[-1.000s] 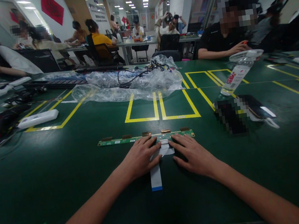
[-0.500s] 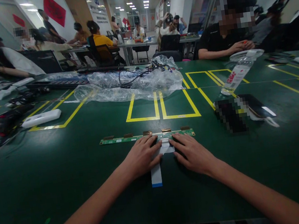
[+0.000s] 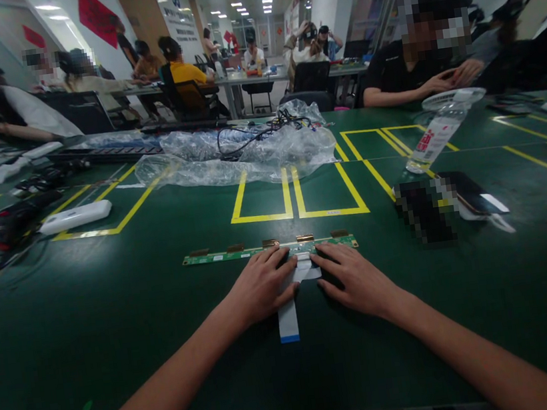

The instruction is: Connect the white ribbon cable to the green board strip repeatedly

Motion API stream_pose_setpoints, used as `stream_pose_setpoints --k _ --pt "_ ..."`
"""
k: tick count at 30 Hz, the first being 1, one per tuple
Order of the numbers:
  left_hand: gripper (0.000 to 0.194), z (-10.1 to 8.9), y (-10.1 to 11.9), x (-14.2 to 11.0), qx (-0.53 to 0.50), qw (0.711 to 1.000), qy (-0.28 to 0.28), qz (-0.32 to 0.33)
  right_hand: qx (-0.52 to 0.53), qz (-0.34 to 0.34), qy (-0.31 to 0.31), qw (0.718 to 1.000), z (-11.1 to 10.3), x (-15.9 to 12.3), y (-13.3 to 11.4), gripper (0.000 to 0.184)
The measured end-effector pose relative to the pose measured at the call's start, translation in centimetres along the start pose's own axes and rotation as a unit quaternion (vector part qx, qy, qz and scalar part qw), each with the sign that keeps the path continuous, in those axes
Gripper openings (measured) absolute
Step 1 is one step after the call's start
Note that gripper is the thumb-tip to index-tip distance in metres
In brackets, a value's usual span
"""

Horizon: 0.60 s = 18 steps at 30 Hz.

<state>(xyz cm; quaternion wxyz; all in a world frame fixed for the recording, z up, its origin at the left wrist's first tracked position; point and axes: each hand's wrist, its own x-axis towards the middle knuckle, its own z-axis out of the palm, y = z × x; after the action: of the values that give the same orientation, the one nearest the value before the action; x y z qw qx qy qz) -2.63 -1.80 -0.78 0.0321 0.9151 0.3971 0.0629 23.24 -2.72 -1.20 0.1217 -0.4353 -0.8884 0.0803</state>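
A long, narrow green circuit board (image 3: 220, 257) with several copper-coloured tabs along its far edge lies flat on the green table. At its middle a white flat ribbon cable (image 3: 287, 321) meets the connector, folds to the left and runs toward me, ending in a blue tip. My left hand (image 3: 264, 283) rests with fingers spread on the board's near edge, its thumb over the cable's fold. On the other side my right hand (image 3: 356, 278) lies with fingers apart, fingertips at the board and the connector's right side. Part of the cable is hidden beneath my left hand.
Crumpled clear plastic wrap (image 3: 247, 155) with black cables lies beyond the board. A tilted plastic bottle (image 3: 433, 137) and a dark phone (image 3: 471, 192) are at right. A white device (image 3: 76, 216) lies at left. Yellow tape (image 3: 262, 218) marks the table. People sit around.
Both hands stay nearly still on the board and cable. The cable's blue end sits very slightly further right in view. Across the table, a person's hands have shifted.
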Motion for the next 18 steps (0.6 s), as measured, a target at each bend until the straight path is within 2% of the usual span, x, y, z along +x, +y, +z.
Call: stream_pose_setpoints --k 7,13,18 --pt "0.046 0.1 0.3 0.4 -0.004 1.000 0.009 -0.020 -0.001 -0.016 0.003 1.000 0.0 0.1 0.3 0.050" --pt "0.051 -0.4 0.7 0.5 0.007 1.000 -0.021 -0.021 0.021 -0.022 0.001 1.000 -0.1 -0.1 0.5 0.051" --pt "0.052 -0.9 1.3 -0.4 0.017 0.999 -0.031 -0.039 0.030 -0.027 0.001 0.999 -0.3 -0.2 0.6 0.049"
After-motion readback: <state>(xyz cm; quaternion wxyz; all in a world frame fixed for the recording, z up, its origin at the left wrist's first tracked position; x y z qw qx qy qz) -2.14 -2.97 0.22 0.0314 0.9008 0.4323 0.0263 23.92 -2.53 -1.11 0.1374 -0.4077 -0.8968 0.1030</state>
